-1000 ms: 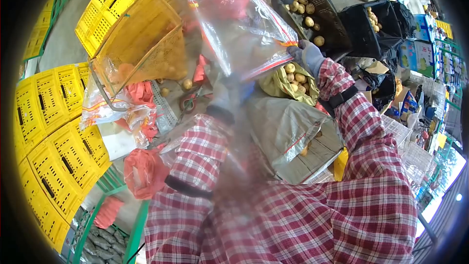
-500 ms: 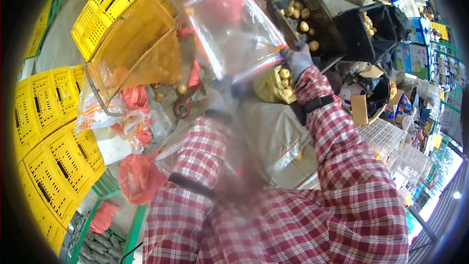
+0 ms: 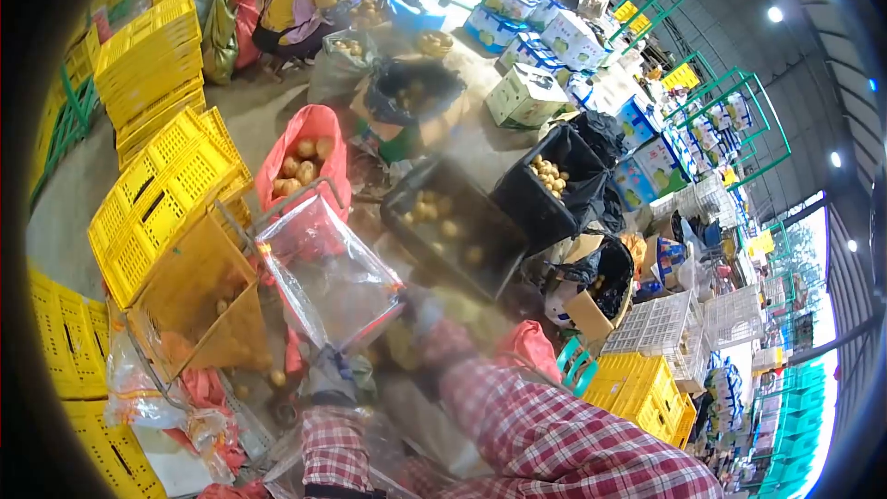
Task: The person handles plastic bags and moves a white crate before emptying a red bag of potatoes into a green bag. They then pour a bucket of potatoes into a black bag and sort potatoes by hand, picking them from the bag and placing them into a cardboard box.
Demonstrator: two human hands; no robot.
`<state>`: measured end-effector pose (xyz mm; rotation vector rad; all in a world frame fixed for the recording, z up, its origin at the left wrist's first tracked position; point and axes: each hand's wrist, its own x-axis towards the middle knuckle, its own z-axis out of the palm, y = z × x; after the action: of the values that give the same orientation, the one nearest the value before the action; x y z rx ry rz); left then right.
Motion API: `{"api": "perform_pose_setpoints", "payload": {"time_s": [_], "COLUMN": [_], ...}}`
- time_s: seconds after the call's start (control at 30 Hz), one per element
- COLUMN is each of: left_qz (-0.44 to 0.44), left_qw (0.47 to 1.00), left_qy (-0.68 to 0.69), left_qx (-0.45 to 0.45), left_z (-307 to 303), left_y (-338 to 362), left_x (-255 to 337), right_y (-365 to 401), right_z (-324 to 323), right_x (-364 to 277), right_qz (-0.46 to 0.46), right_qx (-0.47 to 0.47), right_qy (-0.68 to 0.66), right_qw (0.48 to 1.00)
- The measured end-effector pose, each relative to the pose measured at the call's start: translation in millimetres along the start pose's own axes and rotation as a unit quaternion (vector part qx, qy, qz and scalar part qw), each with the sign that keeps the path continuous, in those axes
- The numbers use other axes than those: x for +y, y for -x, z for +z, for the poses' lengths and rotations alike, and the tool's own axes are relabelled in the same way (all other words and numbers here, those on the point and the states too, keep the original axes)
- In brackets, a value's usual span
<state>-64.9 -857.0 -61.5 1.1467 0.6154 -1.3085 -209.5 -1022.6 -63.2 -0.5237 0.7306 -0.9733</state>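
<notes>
A clear plastic bag [image 3: 328,277] with red edging hangs open over a metal frame in the middle. My left hand [image 3: 330,374], in a grey glove, is at its lower front edge; its fingers are too unclear to read. At the bag's right corner is my right hand [image 3: 423,310], gloved and blurred by motion. Just beyond my right hand stands a black crate [image 3: 462,231] with potatoes in it. A red mesh bag [image 3: 302,162] full of potatoes is behind the clear bag. To the left, an orange mesh bag [image 3: 199,314] hangs on another frame.
Stacked yellow crates [image 3: 166,194] stand at the left. A black-lined container [image 3: 554,176] holds potatoes at the right, near printed boxes [image 3: 527,95]. A person [image 3: 300,9] crouches at the back left. Yellow crates [image 3: 637,388] stand at the lower right.
The view has tilted up and swung, showing more of the hall. The clear bag now sits lower and further left. My right hand remains near its right corner, now blurred.
</notes>
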Motion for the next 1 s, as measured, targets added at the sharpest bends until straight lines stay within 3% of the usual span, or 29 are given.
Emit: {"api": "perform_pose_setpoints", "payload": {"time_s": [0.17, 0.23, 0.33, 0.37, 0.4, 0.47, 0.53, 0.6, 0.63, 0.73, 0.77, 0.83, 0.87, 0.9, 0.93, 1.0], "left_qz": [-0.063, -0.076, -0.02, -0.012, 0.002, 0.03, 0.015, 0.108, 0.136, 0.212, 0.24, 0.319, 0.242, 0.163, 0.194, 0.262], "left_qw": [0.995, 0.992, 0.995, 0.993, 0.996, 0.997, 0.987, 0.984, 0.973, 0.937, 0.921, 0.85, 0.866, 0.877, 0.867, 0.822], "left_qy": [-0.065, -0.095, -0.091, -0.097, -0.063, 0.007, 0.077, -0.108, -0.145, -0.216, -0.233, -0.329, -0.314, -0.301, -0.351, -0.447], "left_qx": [-0.038, -0.042, -0.035, -0.068, -0.065, -0.068, -0.138, -0.087, -0.116, -0.173, -0.202, -0.26, -0.304, -0.338, -0.296, -0.235], "left_z": [-4, 2, -4, -7, -7, 13, -19, 0, -12, -35, -55, -116, -130, -143, -163, -207], "left_y": [-7, -5, -12, -8, -3, 23, -20, 49, 51, 116, 123, 121, 155, 190, 218, 249], "left_x": [4, 10, 2, 5, 4, 5, -3, 12, 16, 26, 25, 24, 25, 25, 14, -3], "right_y": [-15, -26, -15, -5, -9, -35, 60, 97, 107, 159, 207, 266, 295, 333, 377, 451], "right_z": [-13, -24, 6, 20, 0, -58, 2, 12, -3, -42, -17, -5, -12, -7, -1, -7], "right_x": [-1, 2, -16, -24, -7, 39, -36, -68, -70, -85, -126, -153, -149, -152, -155, -145], "right_qz": [0.07, 0.097, 0.128, 0.138, 0.073, -0.067, -0.134, -0.034, -0.096, -0.228, -0.238, -0.229, -0.215, -0.242, -0.268, -0.225], "right_qx": [-0.044, 0.009, 0.102, 0.137, 0.171, 0.231, 0.175, 0.16, 0.132, 0.046, 0.016, 0.007, 0.032, 0.055, 0.087, 0.121], "right_qy": [0.0, 0.012, 0.028, 0.032, 0.16, 0.402, 0.391, 0.369, 0.399, 0.534, 0.608, 0.633, 0.584, 0.558, 0.532, 0.48], "right_qw": [0.997, 0.995, 0.986, 0.98, 0.969, 0.883, 0.894, 0.915, 0.902, 0.813, 0.757, 0.739, 0.782, 0.792, 0.799, 0.839]}}
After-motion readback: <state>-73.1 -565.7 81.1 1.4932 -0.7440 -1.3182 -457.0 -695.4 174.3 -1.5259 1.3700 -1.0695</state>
